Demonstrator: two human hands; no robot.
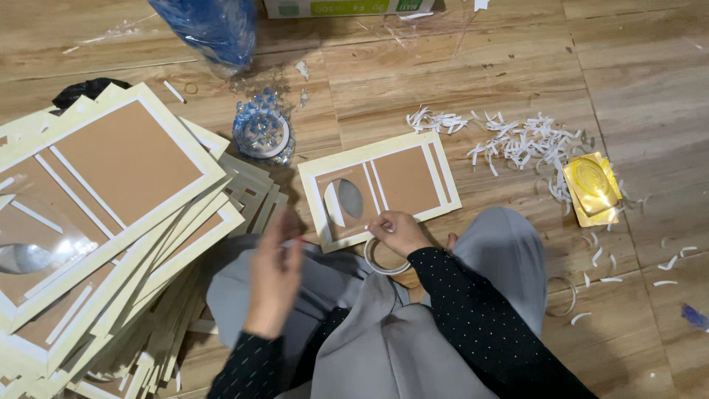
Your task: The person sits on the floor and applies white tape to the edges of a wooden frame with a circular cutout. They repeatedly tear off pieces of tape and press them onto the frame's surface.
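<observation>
The cardboard frame (380, 185) lies flat on the wooden floor (458, 66) just in front of the person's knees, brown in the middle with cream strips round the edge and a round cut-out on its left part. The right hand (399, 230) rests at the frame's near edge, its grip pressed together in a pinch on what looks like a thin tape end, though the tip is too small to be sure. Under that hand, touching the frame's near edge, sits a roll of tape (380, 258). The left hand (275, 273) hangs blurred to the left of the frame, and I cannot tell whether its grip holds anything. The frame looks light and stiff but easily creased, so I would lift it by 2 opposite edges. Left of the frame leans a stack of similar frames (111, 222); right of it lie white paper scraps (517, 140) and a gold tray (592, 188).
</observation>
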